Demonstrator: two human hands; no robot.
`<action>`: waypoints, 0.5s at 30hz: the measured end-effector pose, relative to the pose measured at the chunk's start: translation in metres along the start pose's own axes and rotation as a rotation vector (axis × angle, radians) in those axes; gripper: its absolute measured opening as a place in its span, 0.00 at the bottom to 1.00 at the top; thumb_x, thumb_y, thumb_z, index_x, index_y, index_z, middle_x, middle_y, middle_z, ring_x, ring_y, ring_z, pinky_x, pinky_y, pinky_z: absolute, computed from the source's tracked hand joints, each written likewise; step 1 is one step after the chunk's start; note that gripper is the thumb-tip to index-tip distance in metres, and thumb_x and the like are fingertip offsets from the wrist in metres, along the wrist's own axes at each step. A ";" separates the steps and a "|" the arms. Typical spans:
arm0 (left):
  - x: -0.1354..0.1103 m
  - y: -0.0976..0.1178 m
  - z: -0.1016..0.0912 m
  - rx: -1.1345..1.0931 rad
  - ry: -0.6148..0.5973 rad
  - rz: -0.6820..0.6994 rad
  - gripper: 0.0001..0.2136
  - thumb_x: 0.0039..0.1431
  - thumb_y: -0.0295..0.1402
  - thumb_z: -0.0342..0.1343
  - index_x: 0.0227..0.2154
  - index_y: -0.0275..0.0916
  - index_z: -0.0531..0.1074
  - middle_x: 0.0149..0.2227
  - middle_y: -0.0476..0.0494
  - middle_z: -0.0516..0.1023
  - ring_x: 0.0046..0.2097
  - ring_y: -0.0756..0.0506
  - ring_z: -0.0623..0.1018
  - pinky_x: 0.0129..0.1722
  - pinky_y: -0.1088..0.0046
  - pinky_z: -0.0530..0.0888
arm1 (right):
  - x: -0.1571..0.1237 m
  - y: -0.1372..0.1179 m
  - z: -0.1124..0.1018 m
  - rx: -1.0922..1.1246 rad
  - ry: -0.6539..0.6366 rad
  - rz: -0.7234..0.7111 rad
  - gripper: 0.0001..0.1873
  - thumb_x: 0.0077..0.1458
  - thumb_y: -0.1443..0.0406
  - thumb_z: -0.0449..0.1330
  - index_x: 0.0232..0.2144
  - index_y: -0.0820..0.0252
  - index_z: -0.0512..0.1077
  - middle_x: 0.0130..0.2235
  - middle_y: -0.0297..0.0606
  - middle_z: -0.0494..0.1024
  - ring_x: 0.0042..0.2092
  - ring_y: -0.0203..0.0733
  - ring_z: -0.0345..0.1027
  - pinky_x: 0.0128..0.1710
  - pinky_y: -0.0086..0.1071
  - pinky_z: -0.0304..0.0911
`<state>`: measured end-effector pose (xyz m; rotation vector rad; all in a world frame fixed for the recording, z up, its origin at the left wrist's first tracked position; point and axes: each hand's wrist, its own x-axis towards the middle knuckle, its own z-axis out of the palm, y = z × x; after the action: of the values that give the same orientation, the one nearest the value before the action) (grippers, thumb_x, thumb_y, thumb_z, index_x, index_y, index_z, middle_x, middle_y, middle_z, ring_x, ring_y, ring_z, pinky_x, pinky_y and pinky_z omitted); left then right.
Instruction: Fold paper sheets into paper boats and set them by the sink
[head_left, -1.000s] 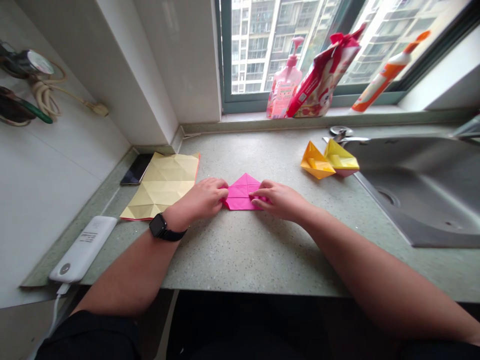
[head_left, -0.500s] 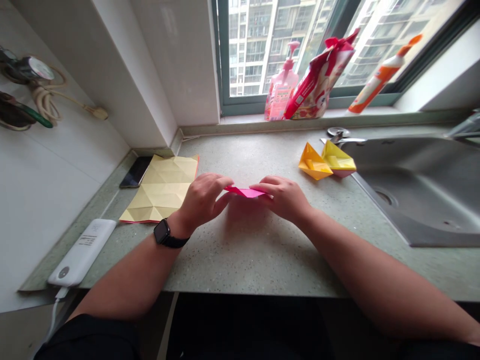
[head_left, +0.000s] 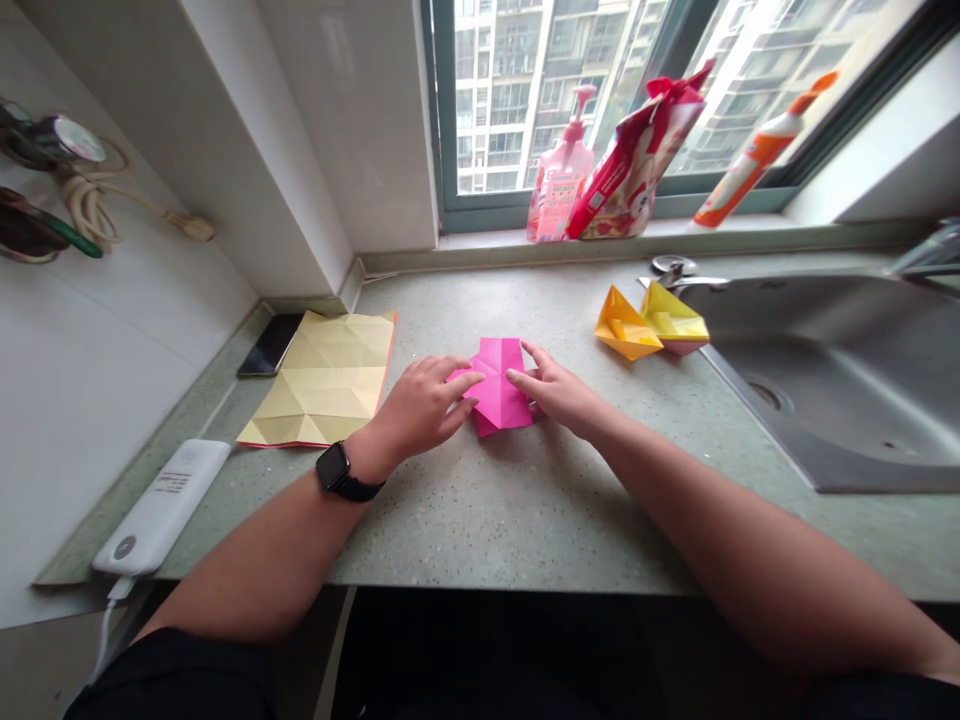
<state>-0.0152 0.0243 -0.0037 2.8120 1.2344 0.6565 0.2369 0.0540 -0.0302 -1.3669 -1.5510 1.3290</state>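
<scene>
A folded sheet of bright pink origami paper lies flat on the speckled stone counter, its creases showing. My left hand rests at its left side, with the fingertips spread on the paper's edge. My right hand sits at its right side, with the fingers touching the paper and not pinching it. A black watch circles my left wrist. The paper's lower right corner is partly hidden by my right hand.
A creased yellow sheet lies left of my hands, beside a black phone and a white power bank. Two yellow paper boats stand right, near a steel sink. Bottles and a red bag line the windowsill.
The pink paper has gone from raised, edge-on between my fingers to lying flat on the counter, now showing a taller, opened shape. My fingers have let go of its edges and spread.
</scene>
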 end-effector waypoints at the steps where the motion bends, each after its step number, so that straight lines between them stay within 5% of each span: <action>1: 0.000 -0.002 0.003 -0.005 -0.054 -0.009 0.15 0.76 0.37 0.54 0.58 0.42 0.79 0.59 0.37 0.80 0.59 0.36 0.78 0.61 0.51 0.76 | 0.001 0.002 -0.001 -0.059 0.015 0.028 0.43 0.70 0.56 0.60 0.80 0.53 0.48 0.38 0.39 0.85 0.35 0.47 0.81 0.29 0.35 0.76; 4: -0.001 -0.005 0.009 -0.007 -0.182 -0.015 0.13 0.75 0.38 0.56 0.53 0.42 0.82 0.54 0.38 0.83 0.55 0.37 0.80 0.57 0.54 0.77 | 0.004 0.005 -0.006 -0.273 0.082 -0.036 0.40 0.72 0.64 0.52 0.80 0.55 0.46 0.43 0.42 0.86 0.35 0.46 0.81 0.35 0.39 0.78; 9: -0.002 -0.007 0.013 -0.020 -0.231 -0.014 0.13 0.75 0.37 0.57 0.55 0.41 0.81 0.58 0.38 0.82 0.59 0.37 0.79 0.60 0.54 0.77 | 0.006 0.007 -0.014 -0.713 0.166 -0.307 0.33 0.61 0.75 0.56 0.67 0.56 0.74 0.52 0.44 0.86 0.49 0.48 0.81 0.52 0.40 0.74; 15: 0.001 -0.010 0.014 -0.057 -0.280 -0.057 0.16 0.79 0.41 0.50 0.56 0.42 0.79 0.65 0.39 0.79 0.66 0.37 0.76 0.71 0.48 0.67 | 0.000 -0.001 -0.019 -1.070 0.269 -0.352 0.15 0.67 0.67 0.60 0.47 0.51 0.86 0.48 0.42 0.84 0.44 0.48 0.77 0.43 0.38 0.68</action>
<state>-0.0168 0.0341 -0.0185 2.6927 1.2160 0.2779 0.2541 0.0585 -0.0242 -1.6251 -2.2649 0.0096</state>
